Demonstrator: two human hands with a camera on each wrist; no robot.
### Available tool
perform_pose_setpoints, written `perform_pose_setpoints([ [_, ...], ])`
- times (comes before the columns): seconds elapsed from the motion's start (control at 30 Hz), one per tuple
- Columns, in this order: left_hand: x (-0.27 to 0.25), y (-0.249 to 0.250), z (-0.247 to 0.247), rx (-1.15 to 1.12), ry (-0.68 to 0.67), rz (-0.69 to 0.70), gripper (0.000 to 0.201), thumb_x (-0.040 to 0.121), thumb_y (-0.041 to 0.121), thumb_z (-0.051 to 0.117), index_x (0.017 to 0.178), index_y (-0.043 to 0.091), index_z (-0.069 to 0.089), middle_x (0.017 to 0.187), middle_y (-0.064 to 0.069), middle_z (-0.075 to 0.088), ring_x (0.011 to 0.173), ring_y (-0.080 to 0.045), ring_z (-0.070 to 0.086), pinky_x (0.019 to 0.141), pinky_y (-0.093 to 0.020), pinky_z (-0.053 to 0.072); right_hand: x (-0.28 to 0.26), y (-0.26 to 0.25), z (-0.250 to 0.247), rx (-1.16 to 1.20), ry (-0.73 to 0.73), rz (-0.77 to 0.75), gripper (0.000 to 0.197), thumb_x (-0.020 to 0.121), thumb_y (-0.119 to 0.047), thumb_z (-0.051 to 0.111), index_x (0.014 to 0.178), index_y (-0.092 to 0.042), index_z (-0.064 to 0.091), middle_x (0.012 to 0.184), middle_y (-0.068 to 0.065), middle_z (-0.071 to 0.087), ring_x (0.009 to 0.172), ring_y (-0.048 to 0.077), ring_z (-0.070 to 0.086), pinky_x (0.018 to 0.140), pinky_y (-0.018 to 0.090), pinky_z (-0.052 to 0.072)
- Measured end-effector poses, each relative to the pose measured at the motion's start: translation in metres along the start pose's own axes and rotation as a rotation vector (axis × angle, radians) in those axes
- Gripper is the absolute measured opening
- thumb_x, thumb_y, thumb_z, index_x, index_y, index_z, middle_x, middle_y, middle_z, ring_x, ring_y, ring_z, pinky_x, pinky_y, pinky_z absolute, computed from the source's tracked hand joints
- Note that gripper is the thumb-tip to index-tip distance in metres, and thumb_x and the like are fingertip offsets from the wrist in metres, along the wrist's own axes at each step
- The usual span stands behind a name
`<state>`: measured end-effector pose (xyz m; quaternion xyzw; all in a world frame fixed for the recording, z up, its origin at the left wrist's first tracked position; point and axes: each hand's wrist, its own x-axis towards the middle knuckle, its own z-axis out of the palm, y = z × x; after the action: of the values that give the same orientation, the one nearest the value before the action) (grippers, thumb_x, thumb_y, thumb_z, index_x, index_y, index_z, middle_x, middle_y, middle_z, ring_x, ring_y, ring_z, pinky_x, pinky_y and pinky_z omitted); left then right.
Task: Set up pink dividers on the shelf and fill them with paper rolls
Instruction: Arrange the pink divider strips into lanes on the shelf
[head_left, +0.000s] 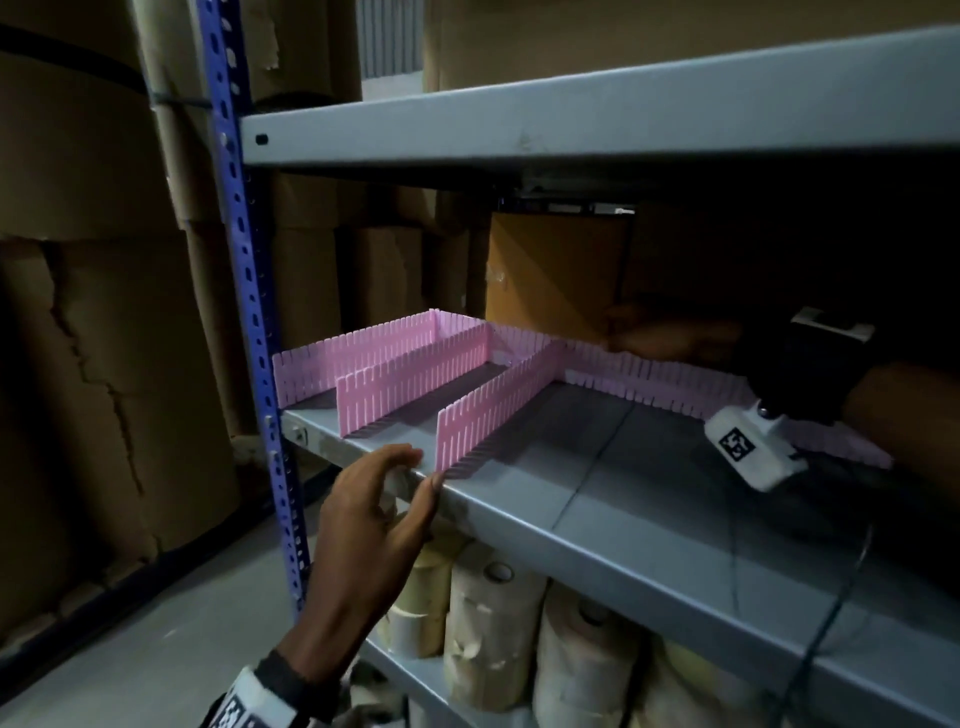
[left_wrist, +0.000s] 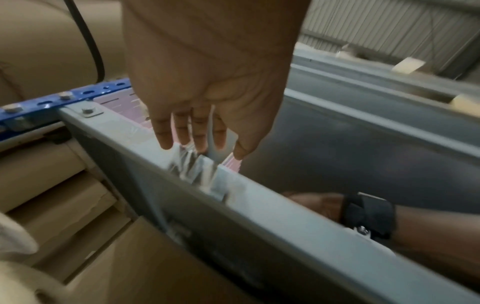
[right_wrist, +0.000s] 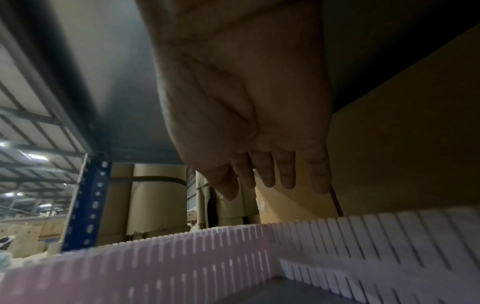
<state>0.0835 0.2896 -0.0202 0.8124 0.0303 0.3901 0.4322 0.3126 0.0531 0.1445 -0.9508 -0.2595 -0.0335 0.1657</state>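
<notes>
Pink slotted dividers (head_left: 498, 410) stand on the grey metal shelf (head_left: 623, 493): one long strip (head_left: 649, 379) along the back and three cross strips running to the front edge. My left hand (head_left: 423, 470) is at the front edge, fingers loosely extended, with fingertips touching the front end of the nearest cross strip (left_wrist: 231, 162). My right hand (head_left: 639, 332) reaches deep into the shelf. Its straight fingers (right_wrist: 285, 176) hover empty above the back strip (right_wrist: 389, 236). Cream paper rolls (head_left: 493, 623) stand on the shelf below.
A blue perforated upright (head_left: 244, 291) bounds the shelf on the left. The upper shelf (head_left: 571, 119) hangs low overhead. A brown carton (head_left: 556, 280) sits behind the back strip. Big cardboard-wrapped reels (head_left: 104, 312) stand on the floor to the left.
</notes>
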Motion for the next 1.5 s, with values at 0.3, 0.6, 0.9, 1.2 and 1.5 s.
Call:
perform_pose_setpoints([
  [0.3, -0.068, 0.049, 0.019, -0.299, 0.042, 0.249, 0.02, 0.09, 0.036, 0.064, 0.096, 0.021, 0.075, 0.091, 0.011, 0.074, 0.083, -0.002, 0.069, 0.069, -0.02, 0.051, -0.161, -0.014, -0.041, -0.028, 0.035, 0.152, 0.037, 0.095, -0.025, 0.059, 0.132, -0.017, 0.057, 0.124, -0.009, 0.057, 0.113, 0.007, 0.053, 0.095, 0.017, 0.039],
  [0.6, -0.136, 0.131, 0.091, -0.549, -0.245, 0.367, 0.018, 0.087, 0.032, 0.065, 0.085, 0.019, 0.076, 0.08, 0.016, 0.071, 0.079, 0.004, 0.067, 0.074, -0.01, 0.048, -0.337, 0.044, -0.07, -0.033, 0.171, 0.451, 0.019, 0.09, -0.033, 0.064, 0.104, -0.024, 0.074, 0.097, -0.008, 0.075, 0.091, 0.012, 0.07, 0.083, 0.037, 0.056],
  [0.9, -0.164, 0.223, 0.156, -0.385, -0.619, 0.568, 0.041, 0.088, 0.06, 0.061, 0.111, 0.028, 0.073, 0.107, 0.019, 0.069, 0.103, 0.001, 0.062, 0.087, -0.02, 0.05, -0.433, 0.135, -0.063, 0.017, 0.291, 0.569, 0.013, 0.089, -0.029, 0.065, 0.09, -0.023, 0.076, 0.086, -0.015, 0.075, 0.083, 0.002, 0.069, 0.087, 0.04, 0.055],
  [1.2, -0.165, 0.266, 0.226, 0.03, -0.707, 0.673, 0.051, 0.096, 0.065, 0.048, 0.135, 0.036, 0.063, 0.137, 0.019, 0.062, 0.126, -0.009, 0.056, 0.102, -0.033, 0.043, -0.438, 0.18, -0.026, -0.059, 0.271, 0.36, 0.029, 0.095, -0.02, 0.051, 0.117, -0.022, 0.07, 0.118, -0.008, 0.067, 0.103, 0.005, 0.061, 0.089, 0.019, 0.044],
  [1.5, -0.165, 0.265, 0.217, 0.066, -0.716, 0.747, 0.057, 0.093, 0.071, 0.042, 0.131, 0.036, 0.067, 0.127, 0.018, 0.066, 0.116, -0.009, 0.06, 0.092, -0.027, 0.044, -0.438, 0.194, -0.007, 0.131, 0.436, 0.317, 0.019, 0.092, -0.022, 0.058, 0.1, -0.025, 0.074, 0.101, -0.013, 0.07, 0.09, -0.001, 0.063, 0.081, 0.016, 0.049],
])
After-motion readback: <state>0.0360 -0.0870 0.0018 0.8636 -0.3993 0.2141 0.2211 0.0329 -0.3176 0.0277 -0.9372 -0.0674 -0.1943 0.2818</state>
